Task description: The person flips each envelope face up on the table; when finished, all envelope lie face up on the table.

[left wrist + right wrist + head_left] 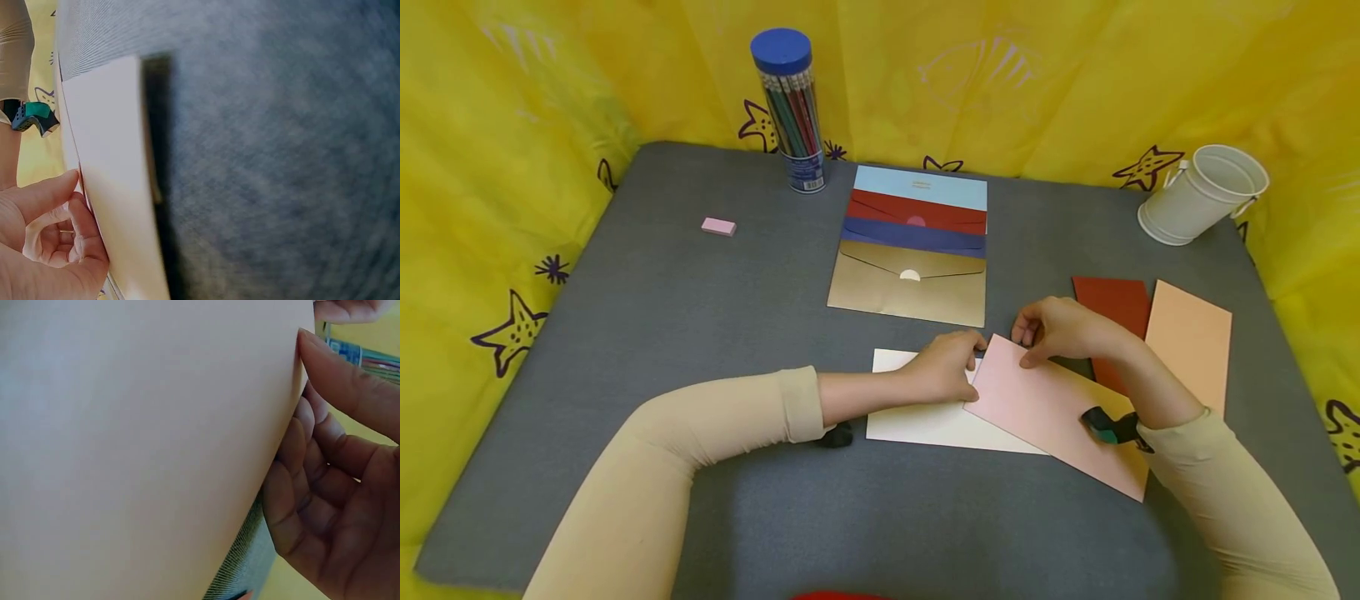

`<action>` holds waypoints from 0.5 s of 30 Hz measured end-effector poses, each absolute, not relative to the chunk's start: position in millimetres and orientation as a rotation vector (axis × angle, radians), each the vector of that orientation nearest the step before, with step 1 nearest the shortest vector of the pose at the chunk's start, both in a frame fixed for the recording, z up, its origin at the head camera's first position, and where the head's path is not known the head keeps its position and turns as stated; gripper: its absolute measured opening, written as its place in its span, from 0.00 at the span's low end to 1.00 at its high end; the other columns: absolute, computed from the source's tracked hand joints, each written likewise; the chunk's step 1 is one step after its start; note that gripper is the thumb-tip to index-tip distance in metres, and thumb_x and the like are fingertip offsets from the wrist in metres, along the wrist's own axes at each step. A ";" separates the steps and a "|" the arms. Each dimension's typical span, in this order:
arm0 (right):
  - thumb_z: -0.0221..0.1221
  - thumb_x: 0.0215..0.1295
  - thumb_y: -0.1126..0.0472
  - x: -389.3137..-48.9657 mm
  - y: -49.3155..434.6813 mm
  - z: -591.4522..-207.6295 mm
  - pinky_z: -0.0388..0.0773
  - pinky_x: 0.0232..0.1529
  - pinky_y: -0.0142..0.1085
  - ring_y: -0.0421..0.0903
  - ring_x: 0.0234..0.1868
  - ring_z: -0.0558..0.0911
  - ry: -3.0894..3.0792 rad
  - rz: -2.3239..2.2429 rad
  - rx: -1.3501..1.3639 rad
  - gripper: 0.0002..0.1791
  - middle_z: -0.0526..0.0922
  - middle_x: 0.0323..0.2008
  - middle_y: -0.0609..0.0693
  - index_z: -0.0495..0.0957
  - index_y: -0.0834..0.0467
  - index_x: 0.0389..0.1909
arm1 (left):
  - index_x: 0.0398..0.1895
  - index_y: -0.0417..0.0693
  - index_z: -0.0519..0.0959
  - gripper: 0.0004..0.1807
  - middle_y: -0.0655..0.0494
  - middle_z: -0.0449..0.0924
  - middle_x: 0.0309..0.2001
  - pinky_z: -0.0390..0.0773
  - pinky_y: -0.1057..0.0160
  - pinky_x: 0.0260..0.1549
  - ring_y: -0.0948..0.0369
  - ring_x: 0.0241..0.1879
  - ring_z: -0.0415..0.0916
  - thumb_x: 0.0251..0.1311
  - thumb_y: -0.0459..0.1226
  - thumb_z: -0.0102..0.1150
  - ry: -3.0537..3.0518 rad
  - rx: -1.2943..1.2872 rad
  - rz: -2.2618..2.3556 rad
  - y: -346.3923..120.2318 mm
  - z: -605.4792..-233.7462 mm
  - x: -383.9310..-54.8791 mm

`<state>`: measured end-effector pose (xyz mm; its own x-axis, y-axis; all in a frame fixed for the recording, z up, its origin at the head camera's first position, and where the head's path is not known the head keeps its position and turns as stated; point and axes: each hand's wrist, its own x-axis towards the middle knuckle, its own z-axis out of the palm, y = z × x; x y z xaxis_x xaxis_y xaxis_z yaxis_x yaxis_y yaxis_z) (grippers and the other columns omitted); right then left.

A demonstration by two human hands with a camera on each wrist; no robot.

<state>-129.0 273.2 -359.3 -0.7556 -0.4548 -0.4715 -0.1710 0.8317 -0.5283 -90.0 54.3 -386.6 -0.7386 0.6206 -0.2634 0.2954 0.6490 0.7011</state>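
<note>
A pink card (1045, 408) slants over a white card (917, 425) on the grey table. My right hand (1060, 329) pinches the pink card's upper edge, thumb on its face and the other fingers curled behind, as the right wrist view shows. At its left end, my left hand (942, 367) holds the pink card's short edge between thumb and curled fingers, above the white card. In the left wrist view, the left thumb (59, 190) lies along a pale card's edge (115, 162). Part of the white card is hidden under the pink one and the left hand.
Overlapping envelopes (906, 292) in gold, blue, red and light blue lie beyond the hands. To the right are a dark red card (1108, 296) and a peach card (1191, 342). A pencil tub (790, 117), a pink eraser (718, 226) and a white bucket (1195, 200) stand farther back.
</note>
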 end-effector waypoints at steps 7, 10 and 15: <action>0.71 0.54 0.63 -129.9 273.5 -359.3 0.77 0.34 0.31 0.45 0.33 0.77 2.378 -0.653 -0.476 0.11 0.81 0.31 0.50 0.80 0.60 0.34 | 0.57 0.40 0.71 0.33 0.52 0.79 0.40 0.72 0.71 0.37 0.63 0.36 0.72 0.46 0.32 0.75 2.335 0.716 0.893 54.9 -386.4 -95.2; 0.70 0.55 0.64 -130.1 272.4 -357.6 0.76 0.33 0.31 0.45 0.33 0.76 2.368 -0.679 -0.492 0.11 0.80 0.31 0.50 0.78 0.60 0.35 | 0.53 0.42 0.73 0.29 0.54 0.79 0.39 0.71 0.72 0.36 0.63 0.36 0.72 0.46 0.31 0.73 2.307 0.694 0.911 54.0 -385.8 -99.3; 0.67 0.58 0.65 -130.5 268.1 -352.3 0.73 0.33 0.30 0.45 0.34 0.74 2.381 -0.744 -0.535 0.10 0.78 0.31 0.51 0.75 0.60 0.37 | 0.42 0.42 0.76 0.17 0.57 0.77 0.34 0.68 0.74 0.32 0.64 0.34 0.71 0.49 0.29 0.68 2.246 0.606 1.051 49.2 -386.3 -109.3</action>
<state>-130.5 268.1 -352.3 -0.7502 -0.5206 -0.4076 -0.1958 0.7637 -0.6151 -109.3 49.2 -386.3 -0.7284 0.6112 -0.3096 0.1541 0.5865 0.7952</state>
